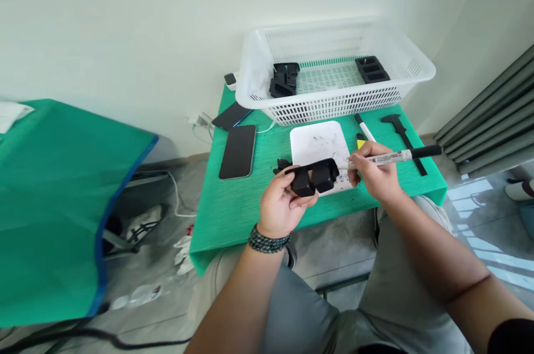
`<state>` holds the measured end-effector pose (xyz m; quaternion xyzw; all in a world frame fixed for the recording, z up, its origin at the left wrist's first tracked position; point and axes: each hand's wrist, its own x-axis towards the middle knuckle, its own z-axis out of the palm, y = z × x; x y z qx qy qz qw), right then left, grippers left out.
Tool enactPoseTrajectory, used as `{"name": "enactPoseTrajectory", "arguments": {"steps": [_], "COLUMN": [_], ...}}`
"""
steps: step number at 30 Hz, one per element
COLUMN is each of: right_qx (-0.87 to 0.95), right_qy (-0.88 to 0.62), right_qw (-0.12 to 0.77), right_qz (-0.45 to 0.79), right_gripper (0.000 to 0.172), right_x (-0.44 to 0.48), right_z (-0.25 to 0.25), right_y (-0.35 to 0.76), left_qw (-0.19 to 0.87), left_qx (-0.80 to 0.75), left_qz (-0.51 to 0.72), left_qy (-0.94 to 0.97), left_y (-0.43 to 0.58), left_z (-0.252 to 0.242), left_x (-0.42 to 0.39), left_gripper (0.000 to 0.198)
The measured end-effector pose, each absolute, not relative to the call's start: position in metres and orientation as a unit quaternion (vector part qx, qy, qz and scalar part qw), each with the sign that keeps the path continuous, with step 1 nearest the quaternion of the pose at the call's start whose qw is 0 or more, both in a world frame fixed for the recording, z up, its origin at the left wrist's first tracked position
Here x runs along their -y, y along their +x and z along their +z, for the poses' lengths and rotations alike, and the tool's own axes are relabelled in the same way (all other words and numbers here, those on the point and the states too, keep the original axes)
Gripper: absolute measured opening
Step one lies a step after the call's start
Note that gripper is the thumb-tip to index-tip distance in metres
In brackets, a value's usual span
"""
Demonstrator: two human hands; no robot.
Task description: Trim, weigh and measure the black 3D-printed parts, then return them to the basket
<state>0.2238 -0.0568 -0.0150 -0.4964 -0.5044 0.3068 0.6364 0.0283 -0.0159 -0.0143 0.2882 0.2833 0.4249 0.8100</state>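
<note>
My left hand (280, 201) is closed around a black moulded part (314, 177) with two box-like bulges, holding it above the front of the table. In my right hand (377, 173) is a white marker (392, 158) with a black cap on its rear end. Its tip points left and meets, or nearly meets, the right end of the black part; contact is hard to tell. Beneath both hands lies a white flat device (319, 140) with dark smudges on top, partly covered by the part. Small black scraps (282, 165) lie just behind my left hand.
A white plastic basket (334, 99) at the back holds black parts (372, 69) in two groups. On the green-covered table (233, 204) lie a phone (237, 151), a dark flat slab (232, 115), a second marker (365, 128) and a black caliper (403, 134). A green-draped surface (62, 204) stands left.
</note>
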Motion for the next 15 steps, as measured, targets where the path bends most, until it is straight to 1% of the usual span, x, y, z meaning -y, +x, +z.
{"name": "enactPoseTrajectory", "arguments": {"steps": [3,5,7,9,10,12,15], "right_qx": [0.489,0.443,0.421,0.435,0.457,0.514,0.569], "right_qy": [-0.643,-0.679,-0.646,-0.583,-0.557,-0.536,-0.56], "right_qw": [0.579,0.585,0.637,0.683,0.688,0.657,0.589], "right_qz": [0.107,0.026,0.024,0.063,0.09,0.129,0.127], "right_gripper": [0.023,0.021,0.023,0.025,0.024,0.02,0.018], "right_x": [0.048,0.044,0.044,0.049,0.053,0.062,0.069], "right_z": [-0.017,-0.016,-0.015,-0.014,-0.013,-0.013,-0.013], "right_y": [0.235,0.241,0.241,0.233,0.227,0.214,0.2], "left_qw": [0.819,0.819,0.802,0.784,0.778,0.769,0.753], "left_qx": [-0.288,-0.278,-0.277,-0.296,-0.308,-0.328,-0.339], "left_qz": [0.403,0.398,0.404,0.392,0.382,0.369,0.379], "left_qy": [0.288,0.306,0.343,0.38,0.393,0.406,0.418], "left_y": [0.025,0.024,0.027,0.031,0.033,0.037,0.037], "left_z": [-0.009,-0.005,-0.005,-0.008,-0.011,-0.018,-0.025], "left_x": [0.024,0.027,0.027,0.025,0.023,0.021,0.02], "left_gripper": [0.01,0.016,0.022,0.03,0.035,0.042,0.045]}}
